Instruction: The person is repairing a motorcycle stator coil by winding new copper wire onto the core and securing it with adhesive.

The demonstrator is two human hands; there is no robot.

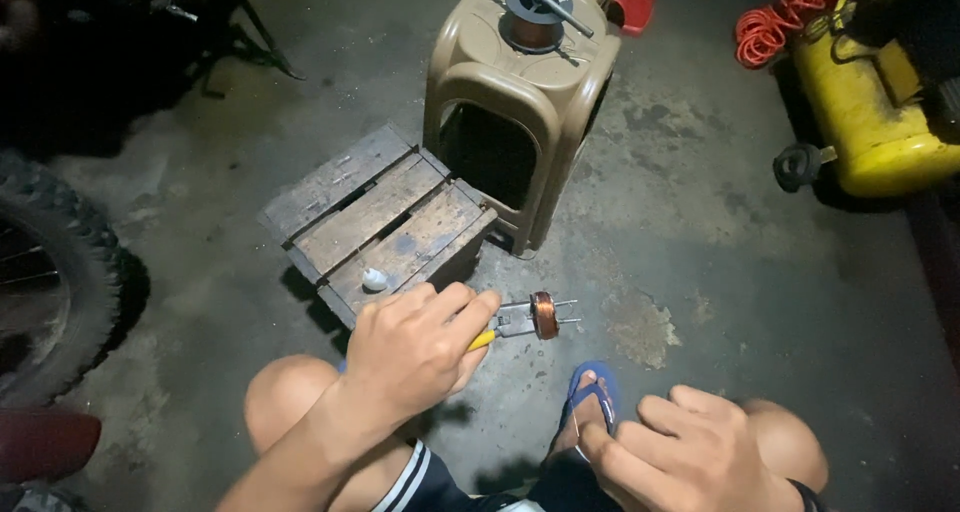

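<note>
Stained grey concrete floor (700, 232) fills the dim scene. At far left a knobbly tyre (50, 272) stands at the frame edge. Right of it sits a low wooden pallet block (370, 217) with a small white object (374, 280) lying on its near plank. Behind and just beside the block stands a tan plastic stool (520, 102), carrying a spool of copper wire (533, 20) with a metal rod (550, 2) laid across it.

The person's left hand (415, 352) has its grip curled tight around yellow-handled pliers (500, 327), whose nose points right and holds a small copper coil (544, 315) above the floor, just in front of the block. Lower right, a foot in a blue flip-flop (590, 397) rests on the floor. The right hand (690, 452) hovers beside it with fingers loosely bent, pinched near a thin wire; what it grips cannot be told. At far right lies a yellow tank (870, 112) with an orange coiled hose (790, 17).
</note>
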